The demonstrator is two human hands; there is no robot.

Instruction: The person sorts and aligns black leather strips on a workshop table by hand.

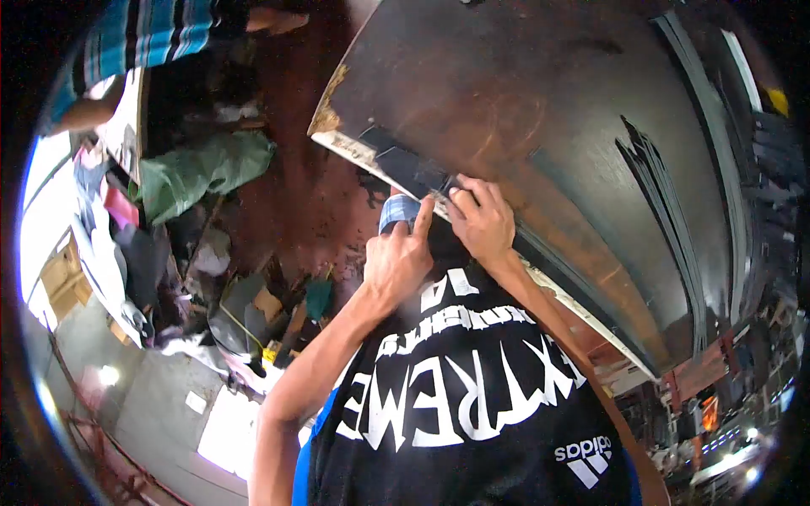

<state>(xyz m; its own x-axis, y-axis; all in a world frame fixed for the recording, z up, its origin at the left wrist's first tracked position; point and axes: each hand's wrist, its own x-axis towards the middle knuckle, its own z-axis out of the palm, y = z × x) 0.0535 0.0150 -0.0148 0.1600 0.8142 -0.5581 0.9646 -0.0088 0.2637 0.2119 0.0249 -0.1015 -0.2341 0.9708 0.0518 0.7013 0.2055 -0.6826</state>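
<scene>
Both hands meet at the near edge of a dark, worn tabletop point(582, 93). A flat black piece point(411, 171) lies along that edge. My right hand point(485, 221) comes from the right, its bent fingers closed on the right end of the black piece. My left hand point(395, 257) is just left of it, index finger stretched up to the table edge close to the right fingertips. The other left fingers are curled in, and what they hold, if anything, is hidden.
Bundles of long dark strips point(666, 228) lie on the tabletop at the right, with more strips point(713, 126) beyond. A green sack point(207, 175) and heaped scraps are on the reddish floor point(291, 194) at left. A person in a striped blue garment point(156, 34) is at upper left.
</scene>
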